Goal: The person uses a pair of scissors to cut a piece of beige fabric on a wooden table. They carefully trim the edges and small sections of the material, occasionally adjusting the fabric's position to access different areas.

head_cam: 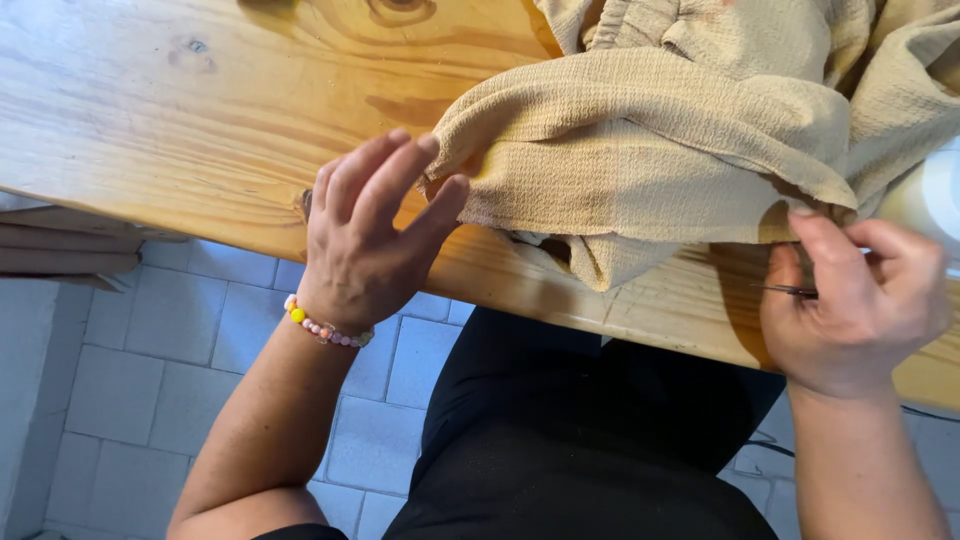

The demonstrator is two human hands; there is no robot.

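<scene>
Hand-sewing looks underway: the left hand (365,245), fingers loosely spread, steadies the tan cloth (640,160) on the wooden counter (180,130), while the right hand (860,300) pinches a thin needle (790,290), which next needs a careful pull clear of the fold.

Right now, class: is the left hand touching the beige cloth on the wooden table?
Touching. The head view shows the left hand with its thumb and fingertips pressed against the folded edge of the beige cloth.

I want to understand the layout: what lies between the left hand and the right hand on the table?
In the head view, the beige textured cloth spans the gap between the left hand and the right hand, draped over the wooden table edge.
</scene>
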